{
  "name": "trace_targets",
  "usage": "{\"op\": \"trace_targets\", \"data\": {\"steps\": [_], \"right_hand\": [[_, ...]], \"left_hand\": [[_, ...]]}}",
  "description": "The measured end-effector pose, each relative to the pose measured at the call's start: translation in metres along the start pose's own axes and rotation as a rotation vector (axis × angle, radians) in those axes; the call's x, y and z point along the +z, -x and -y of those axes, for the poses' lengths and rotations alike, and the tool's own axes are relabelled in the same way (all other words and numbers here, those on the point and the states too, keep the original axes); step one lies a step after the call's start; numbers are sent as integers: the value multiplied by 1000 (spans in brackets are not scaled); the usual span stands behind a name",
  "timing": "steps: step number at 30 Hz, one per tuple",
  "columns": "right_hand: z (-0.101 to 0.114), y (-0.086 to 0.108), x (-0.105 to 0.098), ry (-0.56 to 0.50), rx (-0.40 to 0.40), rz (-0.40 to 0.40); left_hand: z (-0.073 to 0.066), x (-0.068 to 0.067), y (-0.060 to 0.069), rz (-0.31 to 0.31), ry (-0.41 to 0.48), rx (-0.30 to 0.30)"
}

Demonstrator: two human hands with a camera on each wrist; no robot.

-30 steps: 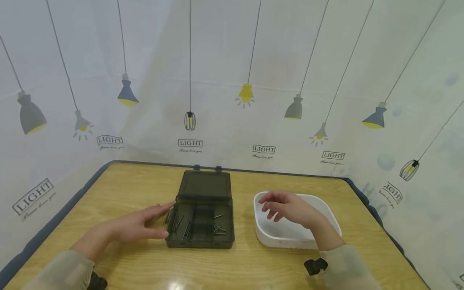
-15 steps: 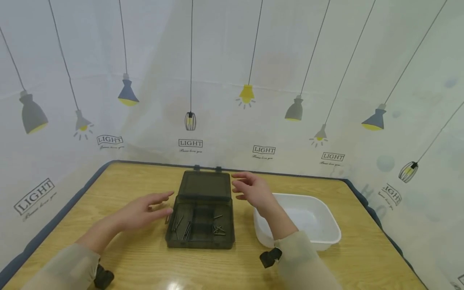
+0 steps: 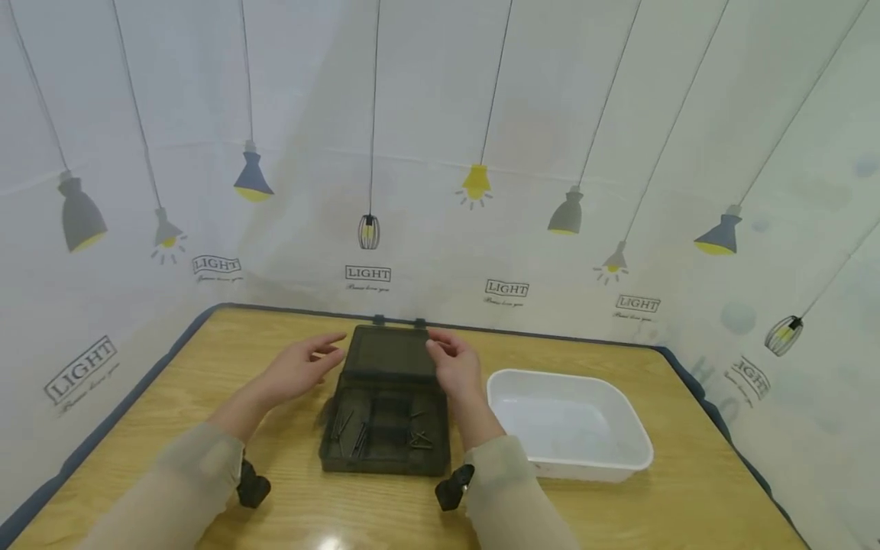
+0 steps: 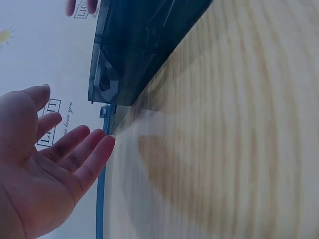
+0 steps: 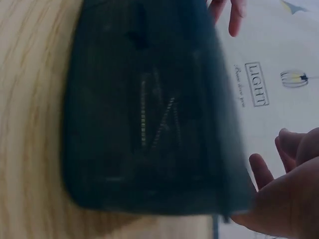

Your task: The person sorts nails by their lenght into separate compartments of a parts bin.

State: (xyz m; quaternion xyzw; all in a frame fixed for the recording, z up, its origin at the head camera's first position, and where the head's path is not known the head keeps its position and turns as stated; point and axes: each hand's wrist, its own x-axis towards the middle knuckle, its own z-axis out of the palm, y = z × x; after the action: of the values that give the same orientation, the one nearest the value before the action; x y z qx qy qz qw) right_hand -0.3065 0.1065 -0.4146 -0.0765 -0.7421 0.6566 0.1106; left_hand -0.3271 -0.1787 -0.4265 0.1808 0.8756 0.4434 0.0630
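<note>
A dark translucent plastic storage box [image 3: 385, 463] stands on the table with its lid [image 3: 387, 351] raised and tilted back. Several thin screws [image 3: 421, 441] lie in its side compartments; their threads show blurred through the box wall in the right wrist view. My right hand [image 3: 459, 372] is at the lid's right edge, fingers loosely bent; whether they touch it I cannot tell. Just off the lid's left edge is my left hand [image 3: 300, 372], fingers extended and holding nothing. The left wrist view shows the left palm [image 4: 45, 184] apart from the box side [image 4: 134, 55].
A white rectangular tub [image 3: 571, 420] stands right of the box, close to my right forearm. The wooden table [image 3: 275, 504] has a dark blue edge, with a printed white curtain [image 3: 440, 114] behind it. Black devices sit on both wrists.
My right hand has moved left from over the white tub to the lid's right edge. My left hand has left the box's left side and moved up and rightward beside the lid.
</note>
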Motion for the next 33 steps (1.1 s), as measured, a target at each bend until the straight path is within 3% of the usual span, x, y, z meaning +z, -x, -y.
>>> {"op": "trace_targets", "data": {"steps": [10, 19, 26, 33], "right_hand": [[-27, -6, -3, 19, 70, -48], [-34, -8, -3, 58, 85, -34], [-37, -8, -3, 71, 86, -69], [-39, -9, -2, 30, 111, -92]], "left_hand": [[1, 8, -18, 0, 67, -20], [2, 15, -28, 7, 109, -124], [-1, 18, -28, -42, 128, -151], [-2, 21, -27, -97, 209, -203]]}}
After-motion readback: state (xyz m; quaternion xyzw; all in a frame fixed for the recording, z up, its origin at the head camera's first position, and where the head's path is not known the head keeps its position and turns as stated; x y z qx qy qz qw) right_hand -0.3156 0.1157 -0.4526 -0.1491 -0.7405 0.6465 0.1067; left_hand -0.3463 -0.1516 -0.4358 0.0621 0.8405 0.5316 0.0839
